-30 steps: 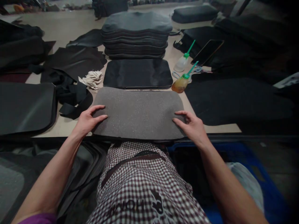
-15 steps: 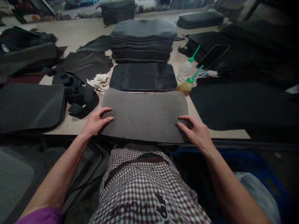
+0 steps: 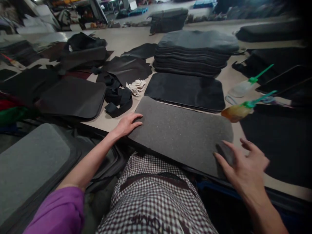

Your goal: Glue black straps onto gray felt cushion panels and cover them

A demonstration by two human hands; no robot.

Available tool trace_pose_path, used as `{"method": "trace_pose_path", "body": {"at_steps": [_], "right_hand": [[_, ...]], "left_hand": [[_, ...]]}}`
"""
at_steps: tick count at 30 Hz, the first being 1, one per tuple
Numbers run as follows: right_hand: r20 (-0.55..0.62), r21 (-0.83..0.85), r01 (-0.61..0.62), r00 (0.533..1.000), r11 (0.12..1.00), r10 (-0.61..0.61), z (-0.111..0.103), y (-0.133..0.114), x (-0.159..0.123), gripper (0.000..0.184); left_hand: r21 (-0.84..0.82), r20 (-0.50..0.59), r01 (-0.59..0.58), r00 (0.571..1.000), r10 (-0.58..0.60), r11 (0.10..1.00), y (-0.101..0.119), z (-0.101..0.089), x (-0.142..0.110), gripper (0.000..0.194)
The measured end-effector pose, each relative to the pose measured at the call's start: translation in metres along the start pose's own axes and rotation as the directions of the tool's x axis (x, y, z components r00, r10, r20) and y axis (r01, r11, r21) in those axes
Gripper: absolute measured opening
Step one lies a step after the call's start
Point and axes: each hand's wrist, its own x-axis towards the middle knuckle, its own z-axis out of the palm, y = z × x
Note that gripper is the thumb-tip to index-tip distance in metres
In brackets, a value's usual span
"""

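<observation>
A grey speckled sheet with rounded corners [image 3: 180, 133] lies flat along the table's front edge. My left hand [image 3: 128, 124] rests at its left end, thumb and fingers apart. Over the sheet's right end hovers my right hand [image 3: 243, 159], its fingers spread and slightly lifted, holding nothing. Just behind the sheet lies a flat black panel [image 3: 185, 89]. Farther back rises a stack of dark panels [image 3: 195, 53]. By the sheet's far right corner are an amber bottle [image 3: 235, 113] with a green nozzle and a clear bottle [image 3: 241, 88].
Black straps [image 3: 117, 97] and a crumpled white cloth [image 3: 136, 87] lie left of the black panel. Dark sheets [image 3: 75, 96] lie on the left side, more black material [image 3: 282, 139] on the right. A pile of grey sheets [image 3: 34, 169] stands below the table at left.
The view has turned left, so the table appears shifted right and tilted. My right hand has lifted off the sheet's right end and spread its fingers. The left hand stays at the left end.
</observation>
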Motion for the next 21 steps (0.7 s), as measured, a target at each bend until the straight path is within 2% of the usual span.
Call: {"method": "trace_pose_path", "body": {"at_steps": [2, 4, 7, 16, 21], "right_hand": [[0.013, 0.021, 0.073, 0.997, 0.997, -0.073, 0.001, -0.001, 0.001, 0.047], [0.073, 0.128, 0.173, 0.98, 0.977, -0.183, 0.004, -0.001, 0.001, 0.037], [0.144, 0.242, 0.25, 0.946, 0.937, -0.29, 0.011, 0.003, 0.0, 0.034], [0.193, 0.254, 0.236, 0.938, 0.938, -0.288, 0.016, 0.012, -0.001, 0.035], [0.189, 0.264, 0.226, 0.941, 0.938, -0.28, 0.018, 0.014, -0.002, 0.035]], "left_hand": [[-0.004, -0.012, 0.006, 1.0, -0.006, 1.0, -0.003, -0.001, -0.001, 0.034], [-0.051, -0.034, 0.029, 0.999, -0.031, 0.998, -0.007, -0.001, -0.003, 0.035], [-0.126, -0.074, 0.055, 0.995, -0.065, 0.99, -0.011, -0.002, -0.005, 0.036], [-0.118, -0.116, 0.1, 0.987, -0.114, 0.988, -0.015, -0.003, -0.011, 0.037], [-0.036, -0.143, 0.028, 0.989, -0.033, 0.999, -0.017, 0.005, -0.013, 0.035]]}}
